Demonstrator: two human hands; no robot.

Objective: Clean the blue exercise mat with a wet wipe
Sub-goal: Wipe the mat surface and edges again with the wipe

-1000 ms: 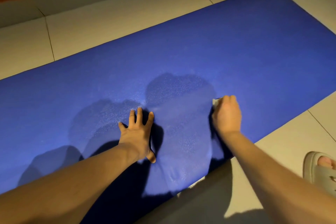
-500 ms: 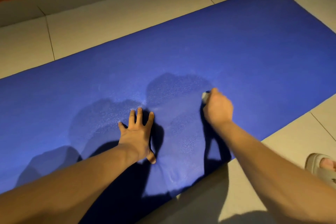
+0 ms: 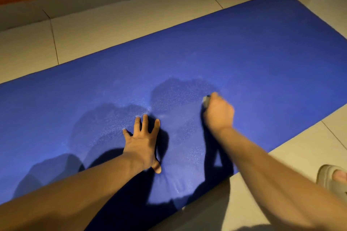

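The blue exercise mat [image 3: 244,52] is laid on the tiled floor [image 3: 112,30] and pressed flat by the left hand [image 3: 142,142], fingers spread. The wet wipe [image 3: 206,101] is gripped by the right hand [image 3: 218,113], at 2 o'clock from the left one. Only patches [image 3: 180,95] around the hands look damp; most is judged unwiped.

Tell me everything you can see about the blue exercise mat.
The blue exercise mat is a sheet with a fine grainy surface, lying flat on the pale tiled floor. Darker, damp-looking patches sit in its near middle. The left hand presses flat on it with fingers spread; the right hand holds a wet wipe against it. One end runs out of view.
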